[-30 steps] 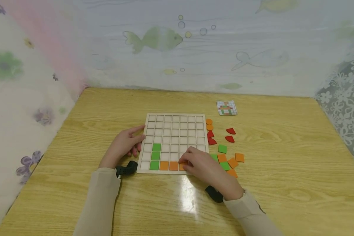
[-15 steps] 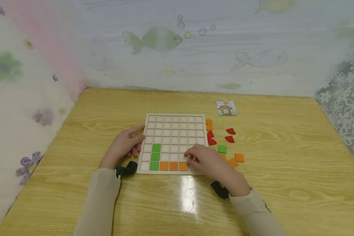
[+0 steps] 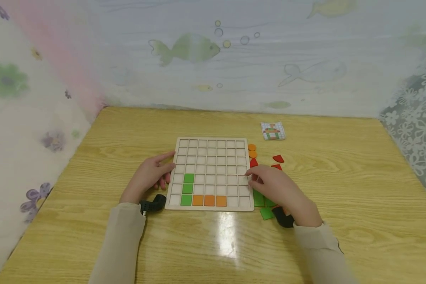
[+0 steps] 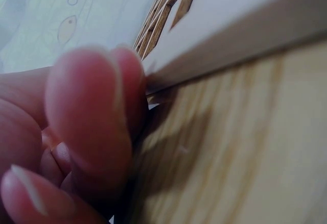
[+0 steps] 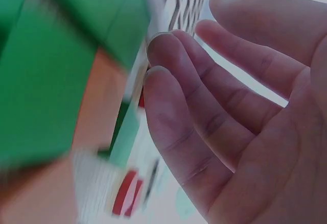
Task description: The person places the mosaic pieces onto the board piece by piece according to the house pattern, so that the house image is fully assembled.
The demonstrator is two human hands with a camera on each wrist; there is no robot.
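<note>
The right hand, empty with fingers loosely apart, is by the board's right edge; green tiles lie toward the person from it. The left hand, farther off, touches the opposite edge, fingers relaxed.

Loose tiles lie right of the board (a card behind them).
</note>
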